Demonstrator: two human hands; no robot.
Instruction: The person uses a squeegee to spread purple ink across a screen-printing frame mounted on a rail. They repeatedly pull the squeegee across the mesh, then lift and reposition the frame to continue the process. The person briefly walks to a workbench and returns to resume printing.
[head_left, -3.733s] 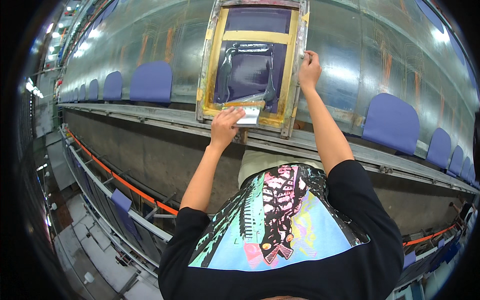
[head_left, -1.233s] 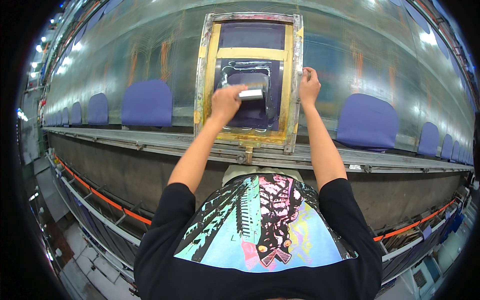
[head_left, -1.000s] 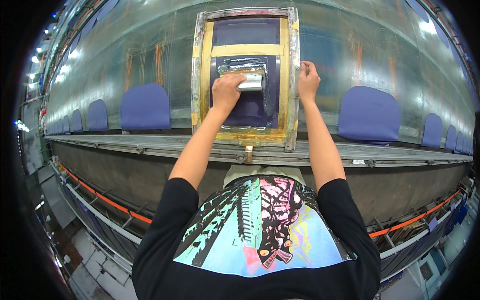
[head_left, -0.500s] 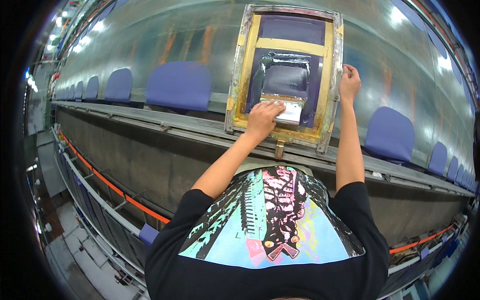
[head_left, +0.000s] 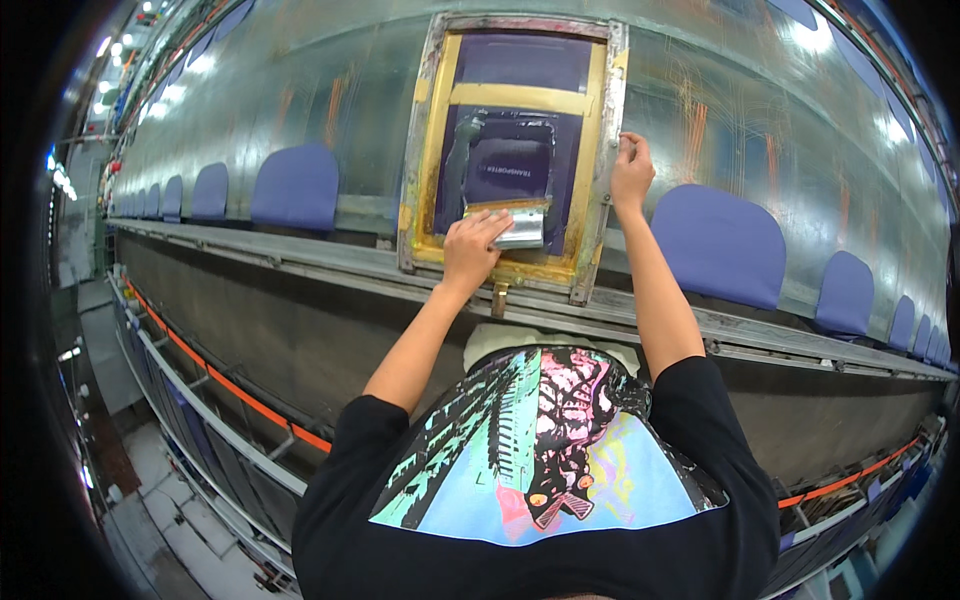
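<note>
A screen-printing frame (head_left: 415,145) with yellow tape round purple mesh (head_left: 520,60) lies on the metal table. Glossy ink rims the lower panel (head_left: 505,160), where small white lettering shows. My left hand (head_left: 475,245) grips a metal squeegee (head_left: 520,228) at the lower end of the mesh, near the taped edge, with fingers wrapped over its top. My right hand (head_left: 630,175) is closed on the frame's right rail, a little above its middle, with fingertips pinched at the metal edge.
Purple cut pieces (head_left: 717,245) lie in rows along the long table (head_left: 730,80) on both sides of the frame. A metal rail (head_left: 330,261) runs along the near edge. My body is close below it. An orange-edged rack (head_left: 215,365) stands behind me at lower left.
The squeegee in my left hand has come down from mid-panel toward me, and the ink behind it looks thinner, with lettering visible. My right hand stays on the frame. The view has shifted.
</note>
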